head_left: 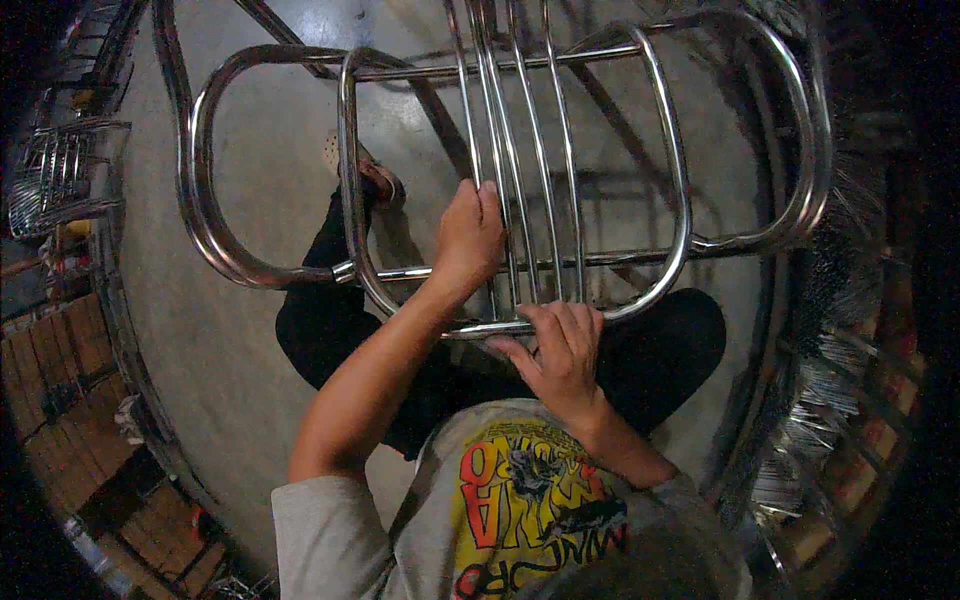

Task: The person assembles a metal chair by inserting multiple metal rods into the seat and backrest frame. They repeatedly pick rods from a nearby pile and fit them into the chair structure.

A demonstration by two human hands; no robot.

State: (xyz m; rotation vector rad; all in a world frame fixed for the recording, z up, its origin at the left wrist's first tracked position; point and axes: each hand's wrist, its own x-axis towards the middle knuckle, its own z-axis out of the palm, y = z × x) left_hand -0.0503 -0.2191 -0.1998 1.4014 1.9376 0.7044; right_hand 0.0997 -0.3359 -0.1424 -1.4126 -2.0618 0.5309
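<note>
A shiny tubular metal frame (685,185), like that of a chair, stands in front of me above my lap. Several thin metal rods (545,160) run lengthwise through its middle, bunched left of centre and crossing the frame's bars. My left hand (468,240) is closed round the leftmost rods, thumb and fingers pinched together. Nearer to me, my right hand (565,355) grips the frame's near curved tube by the rod ends, fingers over the top and thumb below. The fingers partly cover the rod ends.
Thicker bent tubes (205,165) loop out on both sides of the frame. Stacked brown cardboard boxes (60,370) and metal racks line the left. Bundles of shiny metal parts (825,390) lie at the right. My bent legs are under the frame, on a grey concrete floor (255,400).
</note>
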